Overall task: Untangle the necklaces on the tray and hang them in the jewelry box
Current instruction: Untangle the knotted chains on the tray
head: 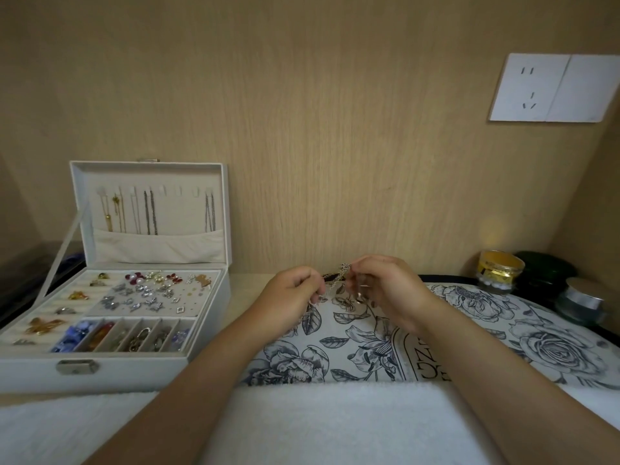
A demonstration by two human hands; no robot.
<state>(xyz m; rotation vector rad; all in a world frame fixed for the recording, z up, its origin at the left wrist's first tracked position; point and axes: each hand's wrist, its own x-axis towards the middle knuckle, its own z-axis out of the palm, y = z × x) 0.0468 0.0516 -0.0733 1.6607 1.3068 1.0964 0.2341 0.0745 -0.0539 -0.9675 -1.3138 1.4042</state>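
wood-panelled wall behind, both hands, left hand [295, 293] and right hand [382, 286], pinching tangled necklaces [335, 276] over the floral tray [469, 317], jewelry box [134, 263] open alongside.

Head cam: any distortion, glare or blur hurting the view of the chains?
Head view: wide-angle bowing bends the outlet and tray rim; light soft, no hard shadows; yellow glow on the wall above the gold jar; chains between left hand and right hand small and soft, links unresolved.
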